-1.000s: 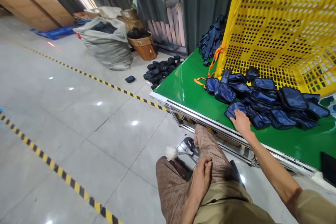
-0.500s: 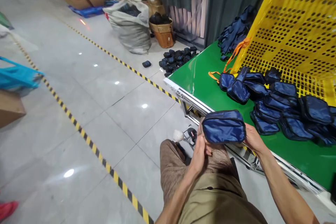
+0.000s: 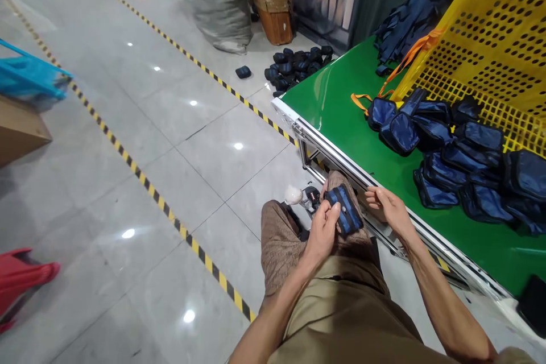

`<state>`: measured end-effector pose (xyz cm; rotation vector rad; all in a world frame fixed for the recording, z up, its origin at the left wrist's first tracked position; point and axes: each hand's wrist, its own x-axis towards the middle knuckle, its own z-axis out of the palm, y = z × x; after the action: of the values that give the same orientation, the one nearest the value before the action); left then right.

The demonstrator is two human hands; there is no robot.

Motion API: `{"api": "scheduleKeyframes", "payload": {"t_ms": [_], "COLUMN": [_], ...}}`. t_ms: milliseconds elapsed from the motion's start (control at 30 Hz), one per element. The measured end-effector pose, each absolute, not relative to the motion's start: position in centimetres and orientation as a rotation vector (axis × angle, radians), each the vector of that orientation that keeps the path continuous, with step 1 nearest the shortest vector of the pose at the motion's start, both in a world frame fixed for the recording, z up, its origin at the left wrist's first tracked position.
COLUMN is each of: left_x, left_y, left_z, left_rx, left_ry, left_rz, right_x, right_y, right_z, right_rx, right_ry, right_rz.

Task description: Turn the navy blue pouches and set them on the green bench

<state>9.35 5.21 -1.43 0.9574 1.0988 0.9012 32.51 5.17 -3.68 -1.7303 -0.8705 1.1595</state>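
Observation:
A small blue pouch with black trim is held over my lap, its narrow side with dark bands and a small shiny spot facing up. My left hand grips its near left edge, thumb on top. Off to the pouch's right, apart from it, my right hand is by the table edge with fingers loosely stretched and nothing in them. Several similar blue pouches lie heaped on the green table beyond my right hand.
A yellow perforated crate stands behind the heap, with an orange strap. Dark pouches lie on the floor near a cardboard bin and a white sack. A red stool and a blue one are at left.
The pouch has turned from its broad face to its narrow side and come lower. My right hand has let go of it and moved away. The view has tilted down.

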Motion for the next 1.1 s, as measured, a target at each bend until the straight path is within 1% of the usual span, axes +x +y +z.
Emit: {"api": "scheduleKeyframes", "payload": {"t_ms": [67, 133, 233, 333, 400, 433, 500, 567, 633, 733, 867, 967, 1033, 1100], "left_x": [9.5, 9.8, 9.8, 9.3, 8.8, 8.6, 8.2, 7.5, 6.6, 5.5, 6.4, 8.2, 8.8, 8.6], "left_y": [5.3, 5.1, 4.5, 4.2, 4.3, 4.4, 4.7, 4.9, 4.7, 4.0, 2.8, 2.8, 3.1, 3.4], "left_z": [-1.5, -1.8, -2.5, -3.0, -3.2, -3.2, -3.0, -2.8, -2.4, -2.4, -3.4, -3.4, -2.5, -1.1], "left_rx": [0.974, 0.992, 0.991, 1.012, 1.076, 1.108, 1.155, 1.207, 1.271, 1.381, 1.59, 1.636, 1.611, 1.557], "left_ry": [1.129, 1.15, 1.173, 1.164, 1.151, 1.139, 1.128, 1.163, 1.247, 1.333, 1.18, 1.094, 1.05, 0.98], "left_rz": [0.871, 0.85, 0.805, 0.669, 0.561, 0.517, 0.465, 0.44, 0.43, 0.445, 0.621, 0.771, 0.802, 0.842], "right_x": [31.3, 29.8, 27.9, 27.0, 26.6, 26.5, 26.3, 26.9, 28.6, 32.3, 34.4, 31.7, 28.8, 26.2], "right_y": [4.5, 3.8, 3.2, 2.9, 2.8, 2.8, 3.0, 3.4, 4.1, 4.9, 5.1, 4.6, 4.1, 3.4], "right_z": [-2.1, -0.8, -0.4, -1.4, -2.0, -2.2, -2.5, -2.9, -3.6, -4.8, -4.6, -2.6, -0.8, 0.9], "right_rx": [-1.689, -1.765, -1.92, -1.84, -1.769, -1.751, -1.747, -1.757, -1.797, -1.879, -1.973, -1.995, -1.972, -2.007], "right_ry": [-1.103, -1.36, -1.684, -1.963, -2.069, -2.074, -1.976, -1.794, -1.56, -1.284, -1.297, -1.422, -1.45, -1.368], "right_rz": [1.259, 1.24, 0.972, 0.695, 0.609, 0.611, 0.715, 0.896, 0.982, 0.931, 0.89, 0.82, 0.77, 0.688]}}
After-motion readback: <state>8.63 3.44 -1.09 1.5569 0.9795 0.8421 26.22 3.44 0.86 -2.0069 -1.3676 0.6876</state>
